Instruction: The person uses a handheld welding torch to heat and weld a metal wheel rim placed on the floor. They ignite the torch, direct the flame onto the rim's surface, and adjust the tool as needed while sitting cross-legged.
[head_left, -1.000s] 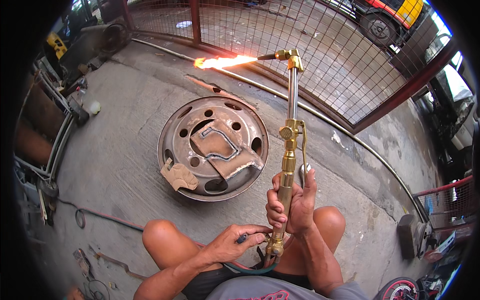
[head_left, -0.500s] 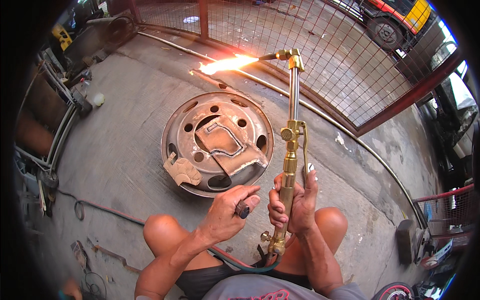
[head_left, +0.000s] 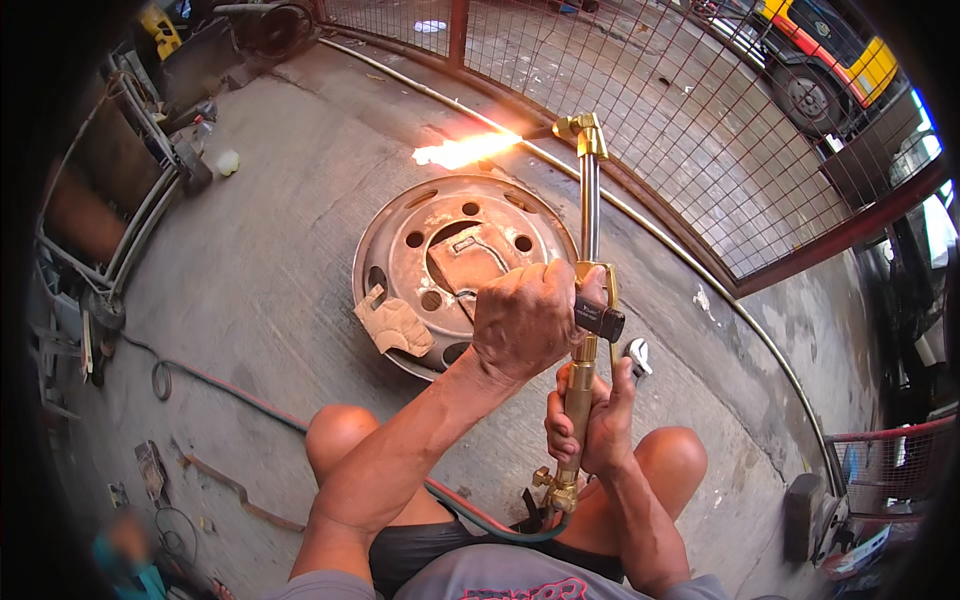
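My right hand (head_left: 610, 425) is wrapped round the handle of a brass cutting torch (head_left: 577, 405), which stands upright before me. A bright orange flame (head_left: 465, 152) shoots leftward from its tip. My left hand (head_left: 525, 318), closed on a small black lighter (head_left: 600, 320), is up at the torch's valve body; its fingertips are partly hidden, so I cannot tell whether they touch the valve. Beyond that hand a rusty steel wheel (head_left: 372, 225) lies flat on the floor. On the wheel rest a cut steel plate (head_left: 470, 262), partly covered by my left hand, and a brown cardboard-like piece (head_left: 395, 328).
Red and green hoses (head_left: 235, 393) run from the torch across the concrete at left. An adjustable wrench (head_left: 638, 352) lies just right of the torch. A long pipe (head_left: 690, 258) and a red mesh fence (head_left: 665, 120) cross beyond. A metal frame (head_left: 125, 250) stands at left.
My left hand has risen rightward from near my knee to the torch's valve body, with the lighter still in it. The flame looks shorter. The view has shifted slightly.
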